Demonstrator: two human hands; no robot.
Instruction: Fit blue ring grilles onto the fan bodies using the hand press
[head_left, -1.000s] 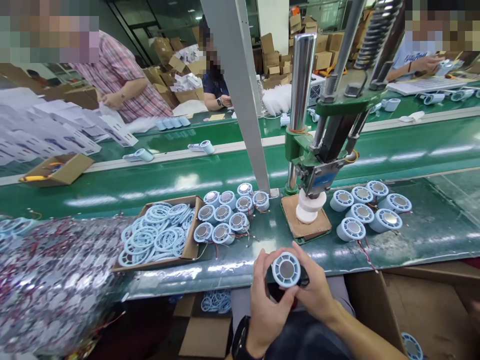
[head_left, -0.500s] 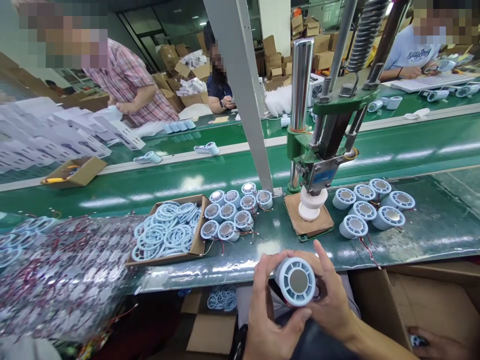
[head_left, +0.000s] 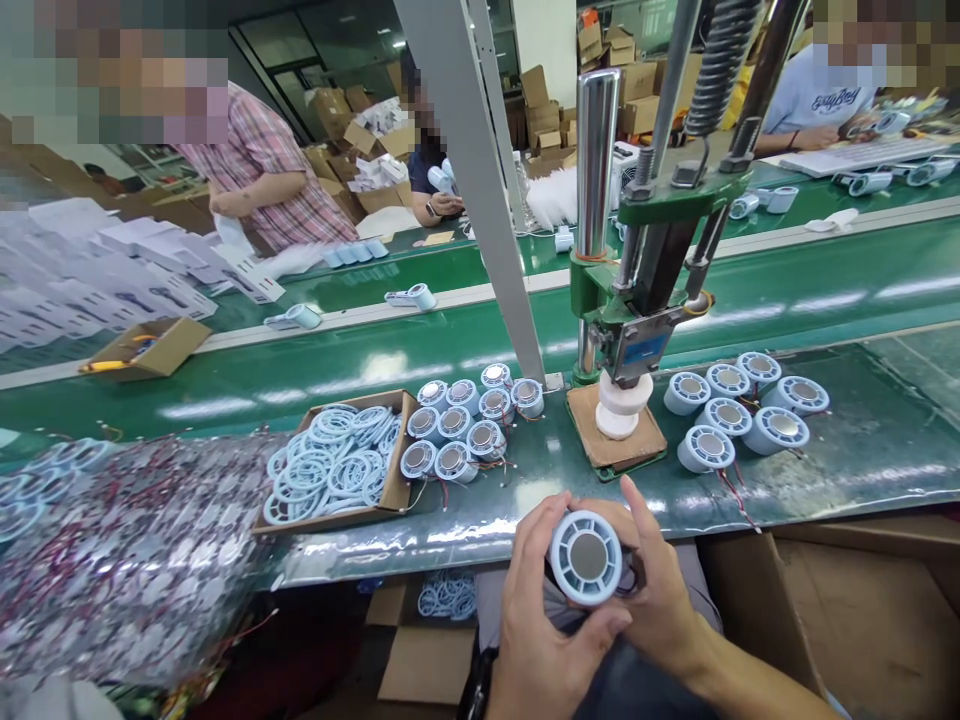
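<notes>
Green bench [head_left: 862, 440] carries a press [head_left: 637, 330] and boxed rings [head_left: 330, 468]; below its edge, left hand [head_left: 544, 620] and right hand [head_left: 660, 600] both clamp one round fan [head_left: 586, 557].

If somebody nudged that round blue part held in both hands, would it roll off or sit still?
The round blue part is a short drum, so on its flat face it would probably sit still; on its rim it could roll. Thin grille ribs suggest light, somewhat fragile plastic. Both hands, left hand and right hand, cradle it.
</notes>
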